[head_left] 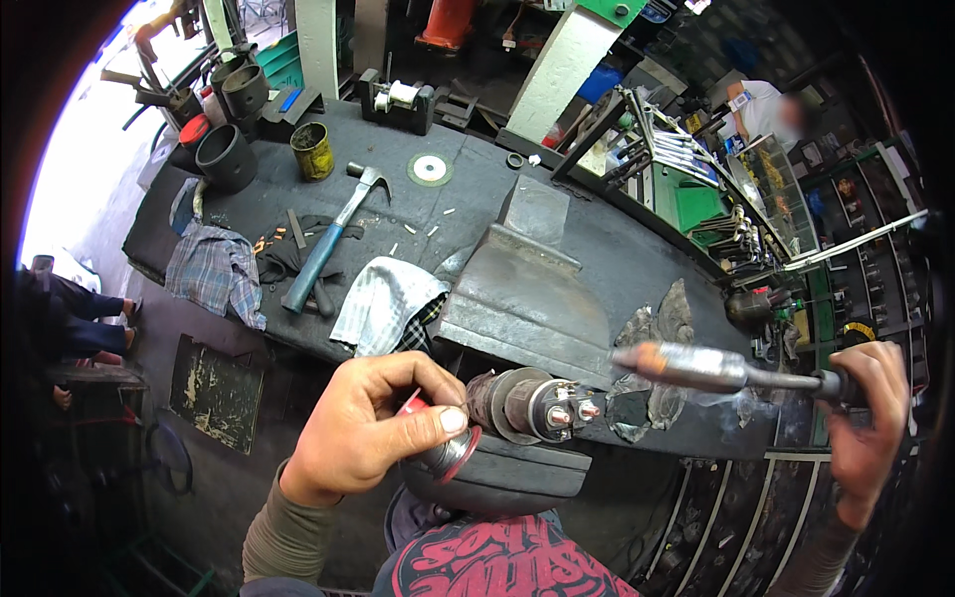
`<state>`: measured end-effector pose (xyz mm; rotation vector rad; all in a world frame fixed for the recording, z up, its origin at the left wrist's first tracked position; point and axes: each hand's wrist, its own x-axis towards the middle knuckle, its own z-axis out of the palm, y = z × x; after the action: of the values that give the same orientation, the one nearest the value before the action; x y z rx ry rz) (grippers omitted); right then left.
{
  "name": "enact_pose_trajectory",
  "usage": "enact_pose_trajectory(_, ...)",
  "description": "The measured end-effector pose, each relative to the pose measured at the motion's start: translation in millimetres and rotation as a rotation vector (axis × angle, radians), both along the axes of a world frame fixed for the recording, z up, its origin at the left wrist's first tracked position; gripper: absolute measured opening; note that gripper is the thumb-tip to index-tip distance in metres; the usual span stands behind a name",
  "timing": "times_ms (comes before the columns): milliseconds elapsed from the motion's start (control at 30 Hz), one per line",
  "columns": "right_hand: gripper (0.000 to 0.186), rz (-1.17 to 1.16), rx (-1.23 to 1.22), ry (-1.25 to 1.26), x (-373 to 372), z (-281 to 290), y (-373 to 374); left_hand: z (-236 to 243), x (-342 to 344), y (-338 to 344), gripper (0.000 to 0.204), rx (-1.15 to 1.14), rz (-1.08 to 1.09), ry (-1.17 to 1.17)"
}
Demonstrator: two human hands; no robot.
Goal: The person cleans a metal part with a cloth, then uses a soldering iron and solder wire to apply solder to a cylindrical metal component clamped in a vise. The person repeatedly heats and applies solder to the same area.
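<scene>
My left hand [348,428] is closed around a red-flanged spool of solder wire [444,460], thumb and forefinger together at its top. Right beside it, a cylindrical metal part like a starter solenoid [535,402] sits between the jaws of a bench vise [527,303], its end with two copper-coloured terminals facing me. Off to the right, my right hand [867,413] grips the dark handle of a large soldering iron [691,365]. The iron's thick head points left, apart from the clamped part. Faint smoke hangs below its shaft.
On the bench [398,149] lie a claw hammer [338,234], a white cloth [383,298], a plaid rag [214,269], a cutting disc [430,169] and a yellow can [312,152]. Tools fill a rack [676,149] at the back right. Another person [766,109] is beyond it.
</scene>
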<state>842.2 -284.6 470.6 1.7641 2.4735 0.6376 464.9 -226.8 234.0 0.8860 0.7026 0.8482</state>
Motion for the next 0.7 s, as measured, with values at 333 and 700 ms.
enact_pose_trajectory(333,0.025,-0.651,-0.603,1.687,-29,-121,-51,26,49,-56,0.015,-0.073,-0.202,-0.19)
enact_pose_trajectory(700,0.025,-0.615,-0.7,1.884,-62,-148,-72,11,113,-82,0.019,-0.133,-0.397,-0.051)
